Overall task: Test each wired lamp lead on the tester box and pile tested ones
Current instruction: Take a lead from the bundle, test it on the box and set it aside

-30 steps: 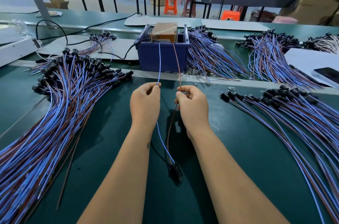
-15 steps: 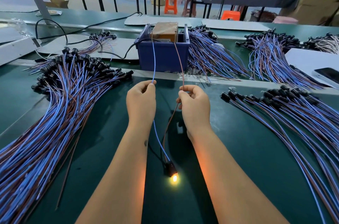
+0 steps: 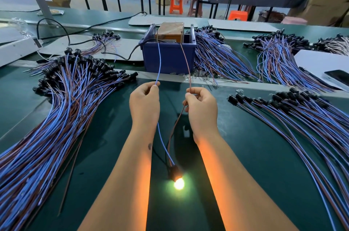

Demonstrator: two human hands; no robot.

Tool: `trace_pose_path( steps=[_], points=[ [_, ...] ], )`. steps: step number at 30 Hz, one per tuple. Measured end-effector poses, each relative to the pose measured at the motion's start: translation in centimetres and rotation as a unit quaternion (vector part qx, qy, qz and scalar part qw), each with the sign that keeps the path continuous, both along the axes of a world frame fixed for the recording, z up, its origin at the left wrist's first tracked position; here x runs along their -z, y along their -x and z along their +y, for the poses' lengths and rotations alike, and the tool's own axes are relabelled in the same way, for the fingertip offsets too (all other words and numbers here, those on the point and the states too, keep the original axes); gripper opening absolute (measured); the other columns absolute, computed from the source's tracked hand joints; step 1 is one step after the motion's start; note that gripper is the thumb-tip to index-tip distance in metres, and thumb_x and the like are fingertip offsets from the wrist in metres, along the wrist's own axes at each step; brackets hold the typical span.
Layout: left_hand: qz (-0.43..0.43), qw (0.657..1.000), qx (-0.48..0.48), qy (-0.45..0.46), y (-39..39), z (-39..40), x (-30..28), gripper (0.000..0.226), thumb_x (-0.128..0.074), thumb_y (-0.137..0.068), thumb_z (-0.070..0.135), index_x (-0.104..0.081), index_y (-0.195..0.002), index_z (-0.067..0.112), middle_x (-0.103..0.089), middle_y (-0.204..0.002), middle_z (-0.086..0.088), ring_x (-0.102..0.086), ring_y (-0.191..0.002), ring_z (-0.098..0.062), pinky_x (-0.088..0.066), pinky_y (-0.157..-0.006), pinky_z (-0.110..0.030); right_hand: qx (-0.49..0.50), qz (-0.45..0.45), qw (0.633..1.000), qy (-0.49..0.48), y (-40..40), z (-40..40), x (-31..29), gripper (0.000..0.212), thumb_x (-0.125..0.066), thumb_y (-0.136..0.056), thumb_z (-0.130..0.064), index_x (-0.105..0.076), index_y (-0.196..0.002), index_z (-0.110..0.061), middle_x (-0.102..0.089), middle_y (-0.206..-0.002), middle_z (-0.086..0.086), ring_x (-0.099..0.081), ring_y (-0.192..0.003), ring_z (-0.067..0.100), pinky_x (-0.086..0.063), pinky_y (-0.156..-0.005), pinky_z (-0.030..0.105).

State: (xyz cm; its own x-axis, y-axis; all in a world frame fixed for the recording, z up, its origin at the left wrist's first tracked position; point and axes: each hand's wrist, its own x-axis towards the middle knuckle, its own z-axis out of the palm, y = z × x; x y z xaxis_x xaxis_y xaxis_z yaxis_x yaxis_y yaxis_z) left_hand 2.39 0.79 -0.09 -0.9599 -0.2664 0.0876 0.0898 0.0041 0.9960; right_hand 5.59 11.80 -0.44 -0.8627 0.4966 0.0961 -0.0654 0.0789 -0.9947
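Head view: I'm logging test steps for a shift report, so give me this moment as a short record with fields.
bulb: lit, lying on the green mat between the forearms
left hand: pinches the blue wire
right hand: pinches the brown wire
wire ends: reach up to the tester box in the blue bin
left pile: large bundle of leads
right pile: smaller fan of leads

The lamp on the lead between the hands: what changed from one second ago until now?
The lamp was dark; now it glows. The left hand, pinching the blue wire, moved slightly left, spreading it from the brown wire pinched by the right hand. Both grips, the tester box and the piles stayed as before.
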Motion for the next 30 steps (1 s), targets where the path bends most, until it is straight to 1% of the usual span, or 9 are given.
trace_pose_path(
  steps=[12,16,19,20,22,24,26,28,30],
  points=[
    [-0.003,1.000,0.006,-0.015,0.0,0.1,0.1,0.022,-0.053,-0.095,0.016,-0.072,-0.091,0.027,-0.047,-0.054,0.013,-0.037,-0.041,-0.001,-0.033,-0.040,-0.012,0.002,0.015,1.000,0.010,0.0,0.0,-0.1,0.017,-0.055,-0.092,-0.009,-0.063,-0.090,-0.024,-0.062,-0.070,-0.007,-0.056,-0.063,0.006,-0.051,-0.065,0.030],
    [-0.027,0.996,0.067,-0.050,-0.1,0.5,-0.3,0.018,-0.061,-0.092,0.019,-0.077,-0.087,0.026,-0.070,-0.072,0.015,-0.055,-0.059,0.005,-0.045,-0.055,-0.009,-0.075,0.035,0.994,-0.066,-0.2,-0.6,-0.2,0.020,-0.059,-0.092,-0.008,-0.069,-0.094,-0.026,-0.065,-0.075,0.006,-0.056,-0.068,0.014,-0.052,-0.070,0.039],
    [-0.030,0.989,0.118,-0.079,-0.5,1.1,-0.6,0.018,-0.060,-0.093,0.015,-0.077,-0.087,0.020,-0.071,-0.070,0.009,-0.061,-0.059,-0.001,-0.045,-0.051,-0.012,-0.118,0.036,0.987,-0.098,-0.2,-0.9,-0.1,0.021,-0.061,-0.091,-0.006,-0.073,-0.103,-0.018,-0.070,-0.084,0.017,-0.060,-0.073,0.030,-0.052,-0.073,0.041],
    [-0.028,0.988,0.127,-0.084,-0.6,1.1,-0.6,0.018,-0.060,-0.094,0.015,-0.076,-0.086,0.018,-0.071,-0.069,0.007,-0.062,-0.059,-0.003,-0.047,-0.050,-0.014,-0.124,0.036,0.987,-0.094,-0.2,-0.9,-0.1,0.021,-0.062,-0.091,-0.006,-0.074,-0.102,-0.018,-0.071,-0.084,0.015,-0.061,-0.072,0.027,-0.052,-0.072,0.040],
    [-0.035,0.984,0.137,-0.113,-0.6,1.0,-0.6,0.019,-0.061,-0.093,0.015,-0.076,-0.081,0.017,-0.068,-0.067,0.001,-0.062,-0.061,-0.013,-0.055,-0.055,-0.024,-0.136,0.041,0.988,-0.059,-0.2,-0.7,-0.2,0.020,-0.058,-0.093,-0.005,-0.074,-0.099,-0.017,-0.070,-0.072,-0.003,-0.059,-0.065,0.006,-0.048,-0.063,0.030],
    [-0.042,0.981,0.123,-0.141,-0.3,0.7,-0.5,0.021,-0.061,-0.094,0.016,-0.072,-0.076,0.016,-0.054,-0.057,0.002,-0.050,-0.054,-0.016,-0.053,-0.061,-0.035,-0.163,0.042,0.985,-0.035,-0.2,-0.4,-0.3,0.030,-0.050,-0.095,0.000,-0.071,-0.108,-0.018,-0.064,-0.068,-0.007,-0.054,-0.062,0.004,-0.045,-0.064,0.022],
    [-0.034,0.980,0.096,-0.170,0.1,0.4,-0.5,0.022,-0.058,-0.096,0.014,-0.062,-0.074,0.014,-0.045,-0.051,0.008,-0.038,-0.047,-0.010,-0.042,-0.052,-0.027,-0.209,0.051,0.975,-0.060,-0.3,-0.3,-0.3,0.051,-0.049,-0.091,0.008,-0.062,-0.126,-0.027,-0.058,-0.073,0.003,-0.050,-0.064,0.013,-0.044,-0.064,0.021],
    [-0.029,0.975,0.076,-0.207,0.3,0.0,-0.5,0.025,-0.055,-0.098,0.011,-0.054,-0.073,0.015,-0.046,-0.050,0.009,-0.038,-0.047,-0.007,-0.034,-0.043,-0.018,-0.249,0.066,0.961,-0.105,-0.5,-0.6,-0.3,0.070,-0.062,-0.085,0.009,-0.052,-0.133,-0.041,-0.055,-0.078,0.002,-0.044,-0.060,0.011,-0.042,-0.063,0.017],
    [-0.033,0.966,0.061,-0.248,0.5,-0.4,-0.5,0.027,-0.054,-0.098,0.009,-0.051,-0.072,0.015,-0.048,-0.050,0.009,-0.040,-0.045,-0.005,-0.034,-0.043,-0.016,-0.271,0.091,0.954,-0.089,-0.6,-0.8,-0.3,0.064,-0.069,-0.085,0.001,-0.054,-0.129,-0.043,-0.056,-0.079,-0.001,-0.041,-0.057,0.006,-0.043,-0.063,0.017]
  ],
)
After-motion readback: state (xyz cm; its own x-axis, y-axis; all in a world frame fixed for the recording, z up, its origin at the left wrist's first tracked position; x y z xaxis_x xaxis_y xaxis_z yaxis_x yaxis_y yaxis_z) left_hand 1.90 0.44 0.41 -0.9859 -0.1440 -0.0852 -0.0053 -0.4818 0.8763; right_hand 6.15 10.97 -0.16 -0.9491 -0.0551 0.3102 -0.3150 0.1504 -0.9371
